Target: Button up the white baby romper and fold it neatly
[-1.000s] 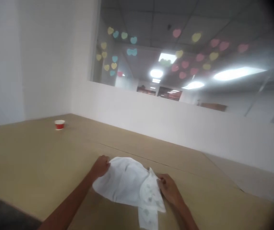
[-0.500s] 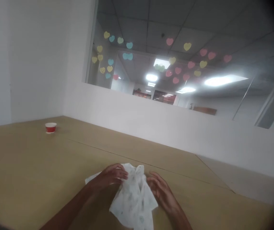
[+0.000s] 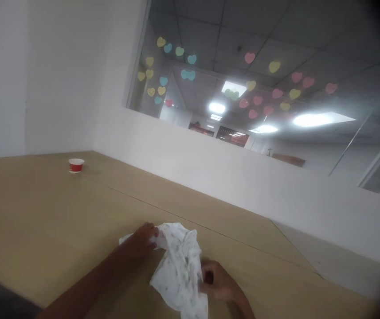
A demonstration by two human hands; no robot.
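A small white garment with a faint speckled print (image 3: 178, 257), which looks like a baby's shirt, lies rumpled on the tan tabletop. My left hand (image 3: 146, 239) is closed over its left sleeve, and a bit of the sleeve shows beyond the wrist. At the garment's right edge, my right hand (image 3: 217, 281) has thumb and fingers curled into a pinch on the fabric. The right fingertips are somewhat blurred. The garment's lower end runs out of view at the bottom.
A red and white paper cup (image 3: 76, 165) stands at the far left of the tan table (image 3: 43, 212). Behind the table rises a white wall (image 3: 163, 146) with a window bearing heart-shaped stickers. A seam crosses the tabletop beyond the garment.
My right hand has moved down along the garment and gone from loosely open to pinching its edge. My left hand has shifted left onto the sleeve. The camera view has tilted slightly.
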